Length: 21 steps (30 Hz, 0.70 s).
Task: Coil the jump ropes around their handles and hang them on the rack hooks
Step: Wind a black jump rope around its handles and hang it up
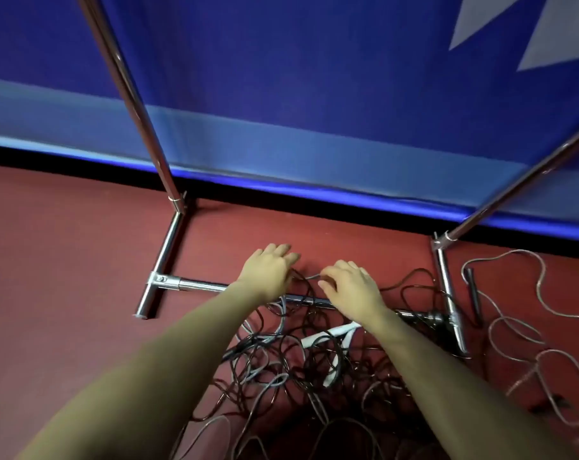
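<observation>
From the head camera, both hands reached down to the far edge of a tangled pile of ropes (291, 353) lying on the red floor (66, 260) over the rack's (168, 280) low crossbar. The left hand (270, 272) had its fingers curled into the cords, and the right hand (349, 283) seemed to pinch a thin strand, though blur hid the fingertips. A loose rope (513, 313) with a dark handle (473, 293) lay to the right.

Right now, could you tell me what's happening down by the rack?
A person reaches both hands into a tangled pile of jump ropes lying over the rack's bottom bar. The left hand and right hand pick at a strand between them. Another rope lies loose beside it. None is coiled yet.
</observation>
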Each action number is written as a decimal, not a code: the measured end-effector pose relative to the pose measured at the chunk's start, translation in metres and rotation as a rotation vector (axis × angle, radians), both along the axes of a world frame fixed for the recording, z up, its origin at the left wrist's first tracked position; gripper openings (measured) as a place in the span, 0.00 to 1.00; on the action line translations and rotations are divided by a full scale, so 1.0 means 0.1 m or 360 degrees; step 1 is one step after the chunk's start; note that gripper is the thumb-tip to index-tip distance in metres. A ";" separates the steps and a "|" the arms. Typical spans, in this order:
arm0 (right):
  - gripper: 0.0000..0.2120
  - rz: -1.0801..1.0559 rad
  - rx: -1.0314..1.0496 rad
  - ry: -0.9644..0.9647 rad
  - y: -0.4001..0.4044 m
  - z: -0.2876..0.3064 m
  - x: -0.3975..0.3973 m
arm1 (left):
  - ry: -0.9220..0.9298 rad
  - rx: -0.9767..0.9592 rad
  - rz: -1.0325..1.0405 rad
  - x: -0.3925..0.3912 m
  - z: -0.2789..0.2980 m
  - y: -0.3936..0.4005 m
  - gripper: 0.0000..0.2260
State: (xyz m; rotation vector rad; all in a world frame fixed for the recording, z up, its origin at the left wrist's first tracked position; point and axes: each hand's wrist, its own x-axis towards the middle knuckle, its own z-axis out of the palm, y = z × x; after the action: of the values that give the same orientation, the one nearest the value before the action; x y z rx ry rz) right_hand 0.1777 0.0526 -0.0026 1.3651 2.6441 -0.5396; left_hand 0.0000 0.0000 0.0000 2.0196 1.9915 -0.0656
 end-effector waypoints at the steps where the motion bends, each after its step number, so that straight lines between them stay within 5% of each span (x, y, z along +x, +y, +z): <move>1: 0.16 -0.0018 0.0007 0.0015 -0.02 -0.09 -0.03 | 0.0064 -0.0039 -0.0023 0.01 -0.07 0.01 0.22; 7: 0.15 -0.0111 0.0107 0.0100 -0.07 -0.48 -0.20 | 0.0249 0.0059 -0.0124 0.01 -0.51 0.04 0.21; 12: 0.08 -0.0204 0.0181 0.0266 -0.18 -0.57 -0.19 | 0.0083 0.0240 -0.0039 0.03 -0.54 -0.01 0.16; 15: 0.03 -0.0357 0.0032 0.0599 -0.23 -0.43 -0.11 | -0.0337 0.0212 0.0149 0.01 -0.25 -0.01 0.09; 18: 0.07 -0.0687 -0.0599 0.1236 -0.25 0.00 -0.12 | -0.1079 0.0183 0.0458 -0.02 0.26 0.04 0.02; 21: 0.08 -0.0796 -0.0993 0.1521 -0.27 0.47 -0.14 | -0.1724 0.0146 0.0604 -0.03 0.87 -0.01 0.07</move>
State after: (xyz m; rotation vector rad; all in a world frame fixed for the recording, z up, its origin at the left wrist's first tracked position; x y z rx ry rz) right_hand 0.1634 0.0259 0.0440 1.7881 2.1810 -2.3221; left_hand -0.0027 -0.0007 0.0870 1.1933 1.5571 0.9828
